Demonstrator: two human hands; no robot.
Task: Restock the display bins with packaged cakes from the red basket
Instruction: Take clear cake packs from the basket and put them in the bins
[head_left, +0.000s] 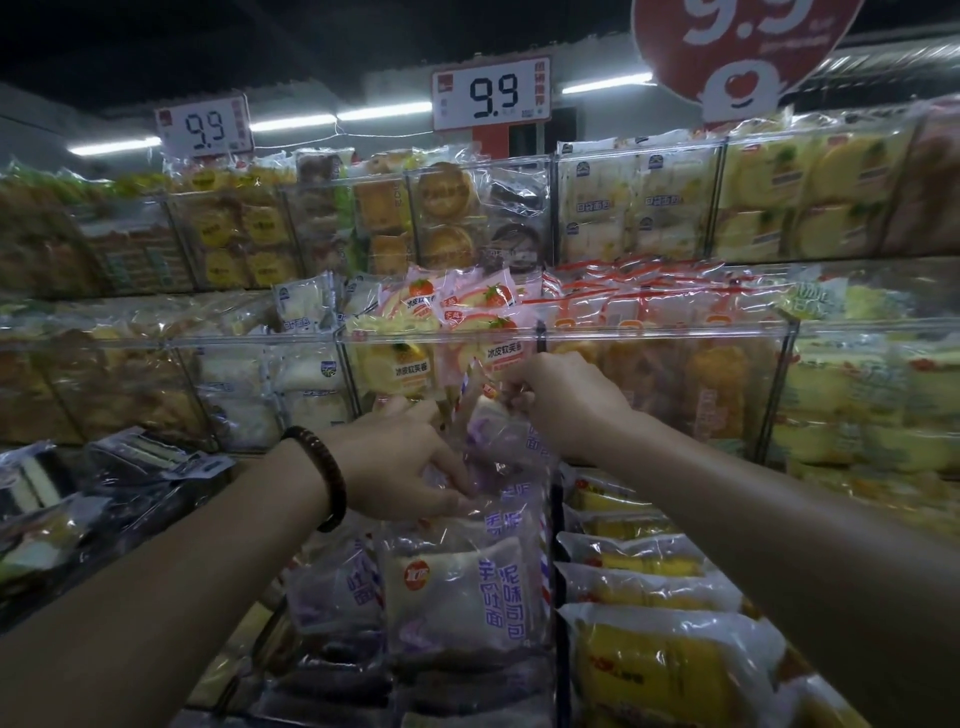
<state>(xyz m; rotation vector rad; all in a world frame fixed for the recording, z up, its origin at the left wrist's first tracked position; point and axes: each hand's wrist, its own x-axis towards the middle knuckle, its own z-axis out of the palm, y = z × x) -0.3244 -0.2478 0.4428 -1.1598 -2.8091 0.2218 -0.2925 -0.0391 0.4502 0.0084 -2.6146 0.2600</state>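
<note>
Left grip (400, 460) and right grip (566, 400) pinch the purple cake packet (501, 441); we should lower it upright behind the front packet (457, 587).

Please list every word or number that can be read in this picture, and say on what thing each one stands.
"9.9": left price card.
"9.9": middle price card.
"9.9", top cut off: red sign.
"冰皮软芙卷": pink pack.
"日式面包": white pack.
"芋泥味吐司面包": purple pack.
Small print on the cards: too blurred to read.
</note>
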